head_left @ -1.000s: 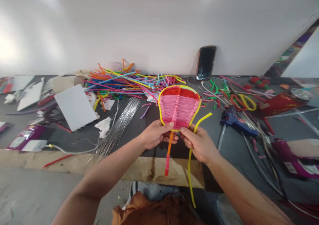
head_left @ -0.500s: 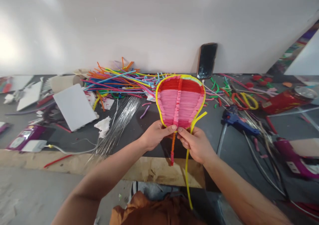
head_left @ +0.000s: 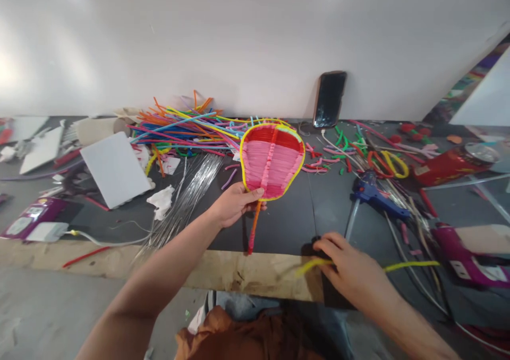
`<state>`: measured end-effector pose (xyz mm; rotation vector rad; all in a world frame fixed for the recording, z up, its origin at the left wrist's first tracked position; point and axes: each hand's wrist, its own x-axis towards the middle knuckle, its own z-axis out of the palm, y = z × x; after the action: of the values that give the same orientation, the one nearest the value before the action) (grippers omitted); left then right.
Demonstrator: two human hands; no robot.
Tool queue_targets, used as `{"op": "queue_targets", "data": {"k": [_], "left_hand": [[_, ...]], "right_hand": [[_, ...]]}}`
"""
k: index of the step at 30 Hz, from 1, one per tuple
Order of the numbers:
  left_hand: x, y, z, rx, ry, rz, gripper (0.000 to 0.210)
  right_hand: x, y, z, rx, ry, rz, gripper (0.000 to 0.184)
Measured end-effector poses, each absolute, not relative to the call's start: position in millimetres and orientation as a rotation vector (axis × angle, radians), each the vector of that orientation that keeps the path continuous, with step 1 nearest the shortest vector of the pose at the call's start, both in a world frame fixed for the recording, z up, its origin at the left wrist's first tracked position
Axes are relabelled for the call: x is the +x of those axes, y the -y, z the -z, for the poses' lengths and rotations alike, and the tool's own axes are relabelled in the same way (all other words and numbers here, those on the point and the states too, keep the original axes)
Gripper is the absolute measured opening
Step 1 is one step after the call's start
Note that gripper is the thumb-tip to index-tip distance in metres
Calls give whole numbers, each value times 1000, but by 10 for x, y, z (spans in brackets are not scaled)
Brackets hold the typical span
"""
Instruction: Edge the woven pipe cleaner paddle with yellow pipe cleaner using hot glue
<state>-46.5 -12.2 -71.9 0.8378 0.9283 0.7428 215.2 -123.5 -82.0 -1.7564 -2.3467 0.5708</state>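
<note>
My left hand (head_left: 238, 203) pinches the lower end of a petal-shaped pipe-cleaner piece (head_left: 271, 164), thumb on its front. The piece is pink with a red band on top, a yellow rim and a central rib; its orange-and-red stem (head_left: 254, 227) hangs below. Apart from it, at the table's front edge, my right hand (head_left: 346, 259) is closed around a loose yellow pipe cleaner (head_left: 412, 265), whose ends stick out on both sides. Something small and dark shows at the right fingertips, too unclear to name.
Behind lies a heap of coloured pipe cleaners (head_left: 179, 128), with wire stems (head_left: 195, 190) and a white card (head_left: 115, 169) nearby. A phone (head_left: 330, 99) leans on the wall. To the right are a blue glue gun (head_left: 376, 195), a red can (head_left: 450, 164) and a purple device (head_left: 466, 256).
My right hand has left the petal piece and moved down and right, carrying the yellow pipe cleaner. My left hand has shifted slightly left with the piece.
</note>
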Motion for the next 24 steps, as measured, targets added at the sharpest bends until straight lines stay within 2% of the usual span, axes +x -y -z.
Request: {"op": "queue_targets", "data": {"k": [3,6,8,10,12,16,20,21,24], "left_hand": [[-522,111,682,896,-888,-538,36],[-618,144,652,972,-827,-315,33],[-696,198,653,1020,-773,-143,32],[-760,264,659,1054,-690,43,32],[-790,318,652,1130,-622,140,29],[-758,357,562,1700,-764,85,17],[-780,479,457,2218,-1234,-106,39],[-812,544,450,2301,-1324,-170,39],[-922,811,517,2420,-1401,-247,25]], "right_hand": [[2268,1365,885,-1748,2322,-495,16],[2475,1436,816,-1719,2207,-664,14],[2647,1472,716,-1757,2068,-750,25],[2796,1483,610,-1851,1902,-688,33],[2877,1447,529,-1925,1797,-533,30],[2782,1257,486,-1752,1984,-444,21],[2509,1055,513,-1580,2153,-431,23],[2440,1006,519,-1530,2181,-432,22],[2227,834,536,-1329,2303,-463,18]]}}
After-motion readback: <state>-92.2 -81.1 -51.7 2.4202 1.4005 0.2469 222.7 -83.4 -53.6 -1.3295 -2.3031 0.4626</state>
